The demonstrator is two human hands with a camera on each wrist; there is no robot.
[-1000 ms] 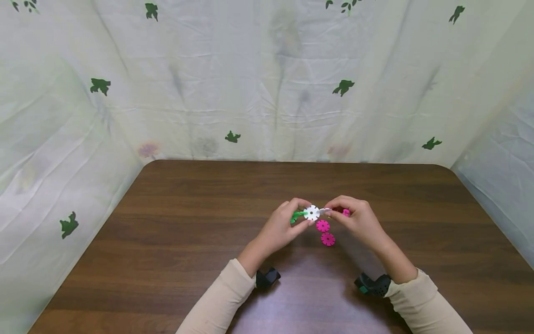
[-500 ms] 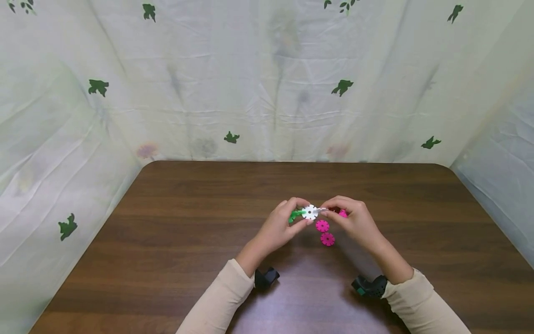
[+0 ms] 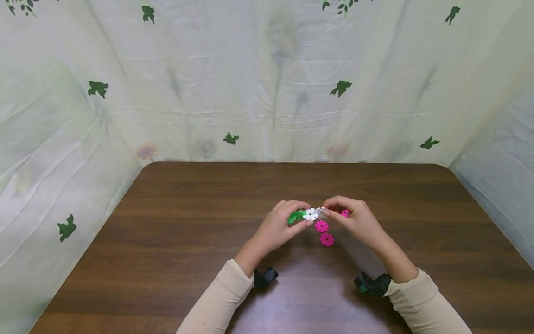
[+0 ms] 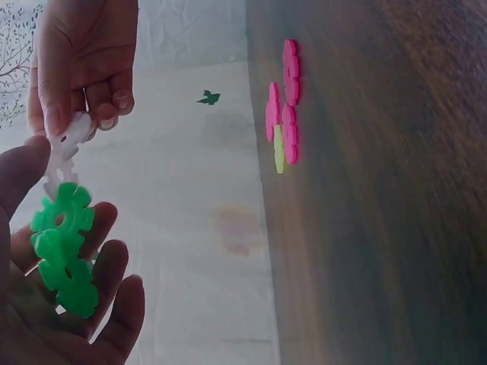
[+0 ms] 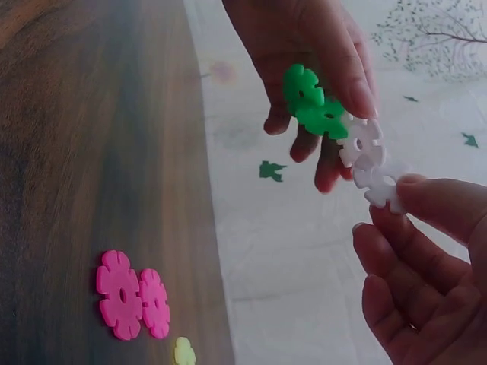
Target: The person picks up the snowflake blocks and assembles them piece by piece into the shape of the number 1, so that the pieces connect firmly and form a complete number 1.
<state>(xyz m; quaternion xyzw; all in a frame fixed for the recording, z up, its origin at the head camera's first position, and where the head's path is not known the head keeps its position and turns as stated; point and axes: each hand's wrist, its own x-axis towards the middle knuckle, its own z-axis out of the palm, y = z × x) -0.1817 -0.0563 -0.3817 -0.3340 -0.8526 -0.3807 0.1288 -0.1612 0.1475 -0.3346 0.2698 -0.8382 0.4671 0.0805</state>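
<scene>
Between my two hands stretches a short chain of notched, flower-shaped plastic discs, raised off the table. My left hand point(image 3: 276, 227) pinches the chain at a white disc point(image 3: 310, 214) between thumb and fingers. Two green discs point(image 4: 67, 275) at the chain's left end hang over the left palm. A second white disc point(image 5: 380, 188) joins the first at the right end; thumb and fingertips of my right hand point(image 3: 357, 219) pinch it. In the right wrist view, the two white discs overlap at their slots.
Two pink discs point(image 3: 321, 226) point(image 3: 327, 239) lie on the brown wooden table point(image 3: 187, 222) below the chain. Another pink disc point(image 3: 345, 213) is partly covered by the right hand. A yellow disc point(image 4: 279, 150) lies beside the pink ones. A pale curtain point(image 3: 250, 69) hangs behind the table.
The chain has turned a little, so the green discs show more of their faces. The right hand shifted slightly left, then back right. Both hands keep their hold.
</scene>
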